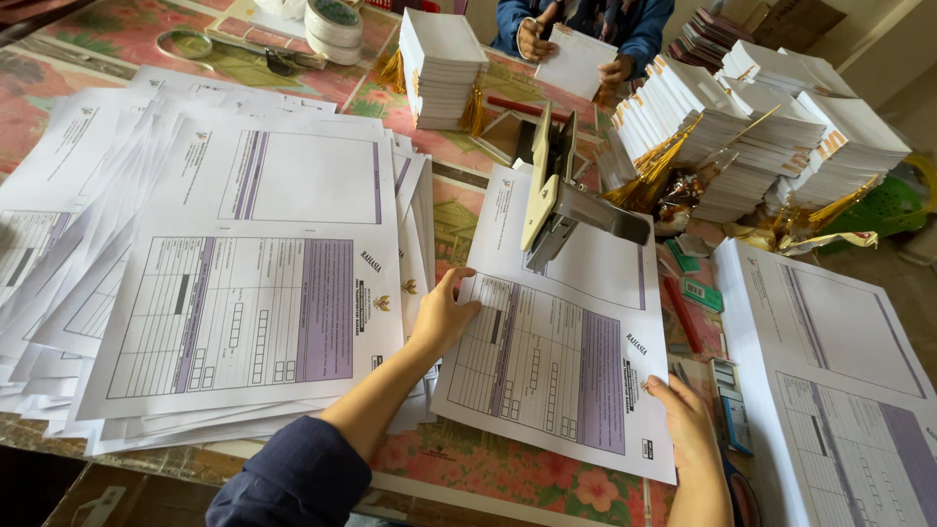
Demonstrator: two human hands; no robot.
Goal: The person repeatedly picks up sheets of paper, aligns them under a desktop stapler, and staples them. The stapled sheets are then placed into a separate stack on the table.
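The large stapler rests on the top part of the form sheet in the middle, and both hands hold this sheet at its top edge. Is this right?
Not quite. In the head view the large stapler does rest on the top part of the form sheet, but the hands are lower: the left hand touches its left edge and the right hand holds its bottom right corner.
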